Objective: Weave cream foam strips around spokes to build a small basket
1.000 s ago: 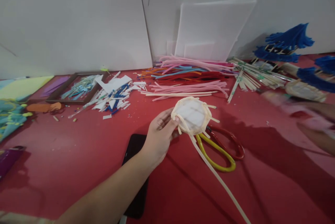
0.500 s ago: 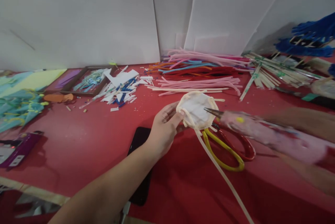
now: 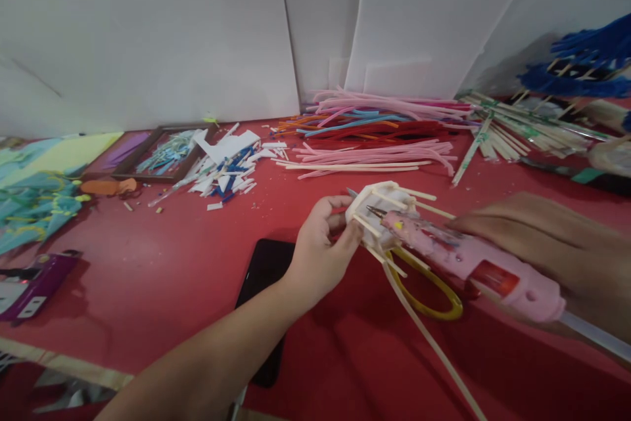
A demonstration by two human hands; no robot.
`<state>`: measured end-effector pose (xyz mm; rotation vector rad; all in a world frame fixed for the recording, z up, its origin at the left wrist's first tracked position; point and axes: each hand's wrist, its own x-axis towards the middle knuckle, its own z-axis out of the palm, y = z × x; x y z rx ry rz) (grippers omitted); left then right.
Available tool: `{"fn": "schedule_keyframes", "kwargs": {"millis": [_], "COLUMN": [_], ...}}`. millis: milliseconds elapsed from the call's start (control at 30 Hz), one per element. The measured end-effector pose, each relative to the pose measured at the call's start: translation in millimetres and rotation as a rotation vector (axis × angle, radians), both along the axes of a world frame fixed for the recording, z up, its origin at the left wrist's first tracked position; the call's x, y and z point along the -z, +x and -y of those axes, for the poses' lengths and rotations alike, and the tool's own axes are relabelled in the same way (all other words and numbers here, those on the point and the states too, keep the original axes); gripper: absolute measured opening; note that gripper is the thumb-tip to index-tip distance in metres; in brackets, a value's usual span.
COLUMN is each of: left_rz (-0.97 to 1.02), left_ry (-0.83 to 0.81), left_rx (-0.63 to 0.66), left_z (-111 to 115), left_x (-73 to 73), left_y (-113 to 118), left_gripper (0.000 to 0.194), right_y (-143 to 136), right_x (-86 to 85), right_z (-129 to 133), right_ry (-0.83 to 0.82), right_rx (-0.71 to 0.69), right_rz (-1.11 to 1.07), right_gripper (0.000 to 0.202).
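Pinched in my left hand point(image 3: 328, 243) is a small white round piece point(image 3: 377, 201) with a cream pipe cleaner rim and several wooden sticks standing out from it. A long cream pipe cleaner point(image 3: 428, 342) trails from it toward the front edge. My right hand point(image 3: 537, 243) is wrapped round a pink hot glue gun point(image 3: 468, 260), a glue stick poking from its back end. The metal nozzle is at the piece's inner side; whether it touches, I cannot tell. Scissors with a yellow handle point(image 3: 438, 296) lie under the piece, partly hidden.
A black phone point(image 3: 263, 276) lies beneath my left forearm. Pipe cleaners point(image 3: 374, 155) in several colours are heaped at the back, with bundled wooden sticks point(image 3: 497, 138) to their right. White and blue scraps point(image 3: 229, 168) and a brown frame point(image 3: 148, 175) lie left. A purple power strip point(image 3: 34, 289) sits far left.
My left hand has tilted the round piece, so its sticks now point to the right. The glue gun has moved left and its nozzle is now lower, close inside the piece.
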<state>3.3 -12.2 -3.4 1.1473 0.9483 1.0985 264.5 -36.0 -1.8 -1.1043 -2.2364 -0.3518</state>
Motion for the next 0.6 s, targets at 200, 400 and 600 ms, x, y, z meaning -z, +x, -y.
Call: {"fn": "schedule_keyframes", "kwargs": {"millis": [200,400,600], "left_rz": [-0.049,-0.064,-0.07], "left_ry": [0.065,0.065,0.06], "left_rx": [-0.005,-0.003,0.042], "left_z": [2.7,4.1,3.6], "left_x": [-0.5,0.7,0.6], "left_y": [1.5,2.1,1.3], "left_gripper": [0.033,0.032,0.032], "right_y": [-18.3,-29.6,-28.6], "right_x": [-6.4,-20.4,-24.2], "right_z": [-0.1,3.7,2.3], "right_ry": [0.036,-0.021,-0.03], "right_rx": [-0.146,-0.147,-0.147], "right_rz": [-0.033,0.003,-0.015], "right_gripper": [0.021,0.008,0.011]}}
